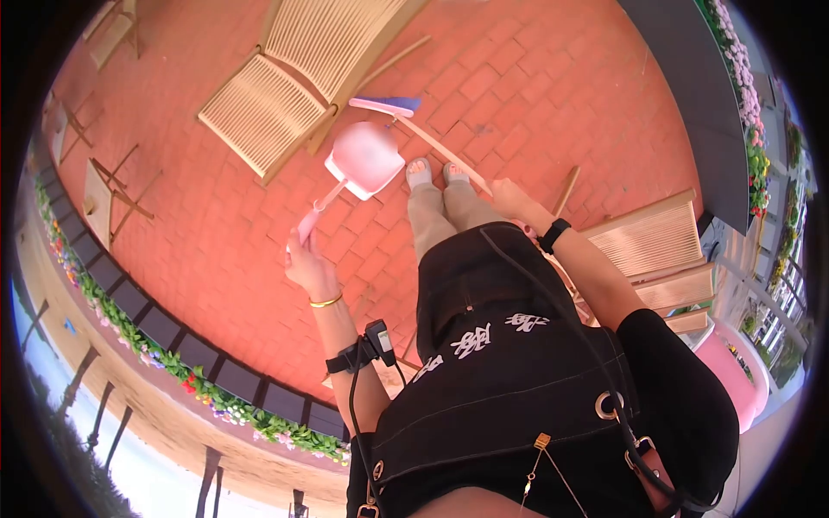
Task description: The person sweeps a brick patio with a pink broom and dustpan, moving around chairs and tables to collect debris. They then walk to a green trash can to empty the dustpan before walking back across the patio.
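Note:
My left hand (309,262) is wrapped round the handle of a pink dustpan (367,161), whose pan is just above the red brick floor, left of my feet. My right hand (513,200) grips the long light pink handle of a broom (445,151). The broom's head, with blue-purple bristles, is near the floor beyond the dustpan, beside a slatted wooden chair. Pan and bristles are close together but apart. A blur hides part of the pan, so its contents cannot be made out.
A slatted wooden chair (268,108) stands ahead on the left, another (648,242) at my right. Folding furniture (102,203) is at the far left. Flower planters (203,388) edge the left side, and a dark planter wall (691,95) the right. A pink chair (730,367) is behind on the right.

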Demonstrator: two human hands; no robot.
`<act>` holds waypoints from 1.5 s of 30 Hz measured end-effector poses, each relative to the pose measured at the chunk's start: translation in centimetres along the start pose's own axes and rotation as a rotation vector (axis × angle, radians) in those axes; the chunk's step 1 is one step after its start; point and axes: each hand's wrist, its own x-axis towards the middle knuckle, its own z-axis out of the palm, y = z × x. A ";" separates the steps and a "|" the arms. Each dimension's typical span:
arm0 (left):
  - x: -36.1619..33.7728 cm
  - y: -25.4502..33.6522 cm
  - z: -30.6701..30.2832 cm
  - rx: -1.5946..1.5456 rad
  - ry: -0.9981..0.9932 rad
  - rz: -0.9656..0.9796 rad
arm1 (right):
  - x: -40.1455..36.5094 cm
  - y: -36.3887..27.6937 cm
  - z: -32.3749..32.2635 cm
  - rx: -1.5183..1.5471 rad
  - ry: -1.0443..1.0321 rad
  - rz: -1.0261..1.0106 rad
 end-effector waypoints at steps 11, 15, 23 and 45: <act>2.4 0.5 -3.5 -0.066 0.033 -0.027 | -4.9 2.4 -1.0 0.029 -0.012 0.091; 2.5 0.1 -3.6 -0.091 0.011 0.003 | -3.2 0.2 1.3 0.014 0.023 0.064; 2.3 0.3 -3.1 -0.096 0.042 0.009 | -6.7 -3.9 -1.9 0.483 -0.335 0.200; 1.3 1.1 -7.2 -0.145 0.007 -0.201 | -6.3 -1.5 -3.3 0.154 -0.054 -0.102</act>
